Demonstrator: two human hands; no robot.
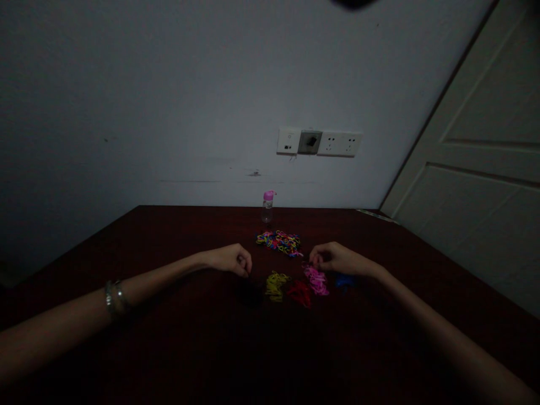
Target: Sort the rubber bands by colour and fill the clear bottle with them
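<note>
In the head view, my left hand (233, 259) hovers at the left of the piles, its fingers curled closed, and whatever they hold is too dark to make out. My right hand (333, 257) is pinched just above a pile of pink rubber bands (317, 280); its fingertips hide anything between them. Beside the pink pile lie red rubber bands (299, 292), yellow rubber bands (275, 286) and blue rubber bands (345, 280), the last partly under my right wrist. Farther back spreads a mixed heap of multicoloured rubber bands (279, 242).
Behind the mixed heap stands a clear bottle (267, 211) with a pink cap. The dark red table (189, 337) meets a wall bearing sockets (337, 144). A panelled door (476, 185) rises at the right. The light is dim.
</note>
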